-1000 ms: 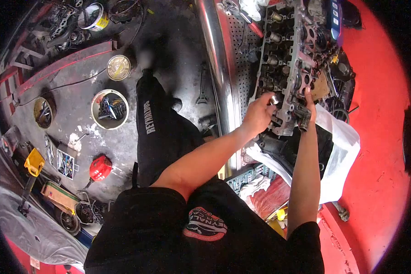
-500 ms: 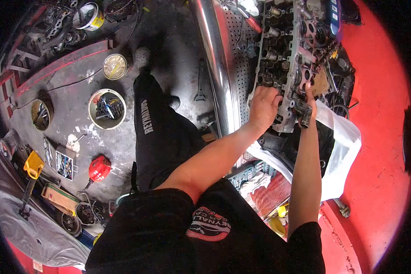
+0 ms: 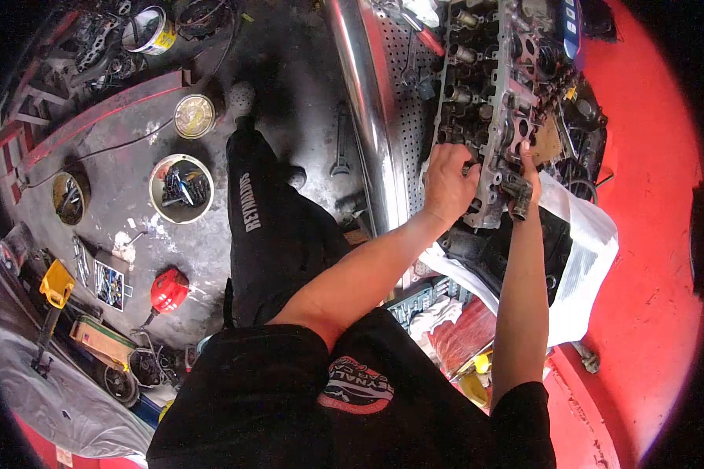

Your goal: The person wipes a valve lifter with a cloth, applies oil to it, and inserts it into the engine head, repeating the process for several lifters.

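Observation:
A grey metal cylinder head (image 3: 489, 109) with rows of round bores lies lengthwise at the upper right. My left hand (image 3: 450, 184) is at its near end, over the left row of bores. Its fingers are curled down and pinched together, and whatever they grip is hidden beneath them. On the opposite side, my right hand (image 3: 530, 176) grips the head's edge, thumb up along the port face and the other fingers mostly out of sight. A dark metal outlet fitting (image 3: 518, 195) sticks out beside the right palm.
A chrome tube (image 3: 375, 117) and a perforated panel (image 3: 403, 86) run left of the head. White sheeting (image 3: 583, 258) lies below right, near a socket set (image 3: 426, 297). On the floor stand a bucket of tools (image 3: 161, 209), a red container (image 3: 169, 289) and a large wrench (image 3: 341, 144).
My left hand has shifted slightly upward, its knuckles more raised and the fingers bunched over the bores. My right hand stays in place on the cylinder head.

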The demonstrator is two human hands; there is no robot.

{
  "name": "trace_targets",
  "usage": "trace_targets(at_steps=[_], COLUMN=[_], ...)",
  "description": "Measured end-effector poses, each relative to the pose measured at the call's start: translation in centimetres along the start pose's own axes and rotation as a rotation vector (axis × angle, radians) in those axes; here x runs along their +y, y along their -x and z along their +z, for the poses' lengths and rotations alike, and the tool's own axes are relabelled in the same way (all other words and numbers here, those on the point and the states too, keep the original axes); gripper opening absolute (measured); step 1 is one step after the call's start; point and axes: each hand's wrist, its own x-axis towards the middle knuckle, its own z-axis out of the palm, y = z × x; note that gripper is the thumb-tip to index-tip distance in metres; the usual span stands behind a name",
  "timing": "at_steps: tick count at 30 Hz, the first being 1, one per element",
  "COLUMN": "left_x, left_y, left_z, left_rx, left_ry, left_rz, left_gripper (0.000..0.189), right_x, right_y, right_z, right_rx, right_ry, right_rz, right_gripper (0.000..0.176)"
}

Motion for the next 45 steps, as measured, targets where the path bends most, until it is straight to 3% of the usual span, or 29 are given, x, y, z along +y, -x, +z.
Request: trace_targets(at_steps=[4, 7, 10, 15, 20, 22, 23, 26, 27, 29, 31, 32, 34, 36, 38, 39, 40, 44, 45], left_x=[0.1, -0.6, -0.9, -0.3, -0.1, 0.0, 0.1, -2.3, -3.2, -0.9, 1.1, 2.1, 3.9, 6.8, 14.4, 17.2, 18.2, 20.3, 21.1], left_y=[-0.3, 0.0, -0.4, -1.3, -1.8, -1.9, -1.8, -1.8, -1.9, -2.7, -5.1, -6.5, -9.6, -11.9, -13.1, -14.5, -15.6, -22.7, -25.2], left_z=[-0.5, -0.1, -0.4, -0.9, -1.2, -1.0, -0.9, -0.7, -1.1, -2.9, -5.9, -7.0, -8.4, -8.5, -7.4, -6.9, -6.4, -6.0, -5.6], left_rx=[-0.033, -0.047, -0.073, -0.207, -0.306, -0.299, -0.3, -0.295, -0.289, -0.298, -0.367, -0.401, -0.474, -0.546, -0.606, -0.661, -0.754, -1.086, -1.185], left_ry=[-0.004, -0.026, -0.063, -0.035, -0.13, -0.093, -0.064, 0.024, 0.007, 0.036, 0.064, 0.075, 0.097, 0.002, -0.194, -0.35, -0.322, -0.467, -0.475], left_rz=[0.017, 0.037, 0.068, -0.081, -0.124, -0.146, -0.193, -0.167, -0.14, -0.148, -0.359, -0.464, -0.159, 0.12, 0.386, 0.64, 0.682, 0.926, 0.967], left_gripper=[0.031, 0.036, 0.034, 0.035, 0.033, 0.032, 0.032, 0.031, 0.031, 0.033, 0.034, 0.035, 0.035, 0.035, 0.036, 0.037, 0.036, 0.028, 0.027], right_x=[0.2, 3.2, 1.0, 2.8, 4.9, 4.1, 3.7, 2.5, 0.3, 0.6, 0.3, 0.1, -2.1, -6.2, -7.3, -7.3, -7.7, -9.7, -10.1], right_y=[0.1, -4.8, -0.8, -4.2, -5.6, -4.6, -5.2, -2.8, -0.2, 0.3, 1.1, 1.8, 4.8, 10.7, 13.8, 13.9, 13.5, 11.0, 10.5], right_z=[0.0, -4.9, 0.1, -2.8, -4.9, -3.5, -3.7, -1.9, -0.4, -0.4, -0.5, -0.5, 0.8, 4.7, 9.5, 12.0, 14.3, 18.5, 18.9], right_rx=[-0.002, -0.024, 0.085, 0.15, 0.165, 0.179, 0.223, 0.198, 0.21, 0.177, 0.097, 0.168, 0.325, 0.294, 0.005, 0.031, 0.062, 0.116, 0.139], right_ry=[-0.013, -0.041, 0.021, 0.24, 0.861, 0.656, 0.712, 0.573, 0.486, 0.37, 0.21, 0.224, 0.244, 0.215, -0.105, -0.194, -0.282, -0.745, -0.712], right_rz=[0.002, -0.027, -0.075, -0.117, -0.576, -0.412, -0.213, -0.187, -0.068, -0.109, -0.147, -0.285, -0.561, -0.548, -0.3, -0.412, -0.529, -0.321, -0.269], right_gripper=[0.053, 0.051, 0.043, 0.048, 0.062, 0.064, 0.059, 0.055, 0.057, 0.056, 0.053, 0.051, 0.046, 0.044, 0.041, 0.041, 0.041, 0.038, 0.036])
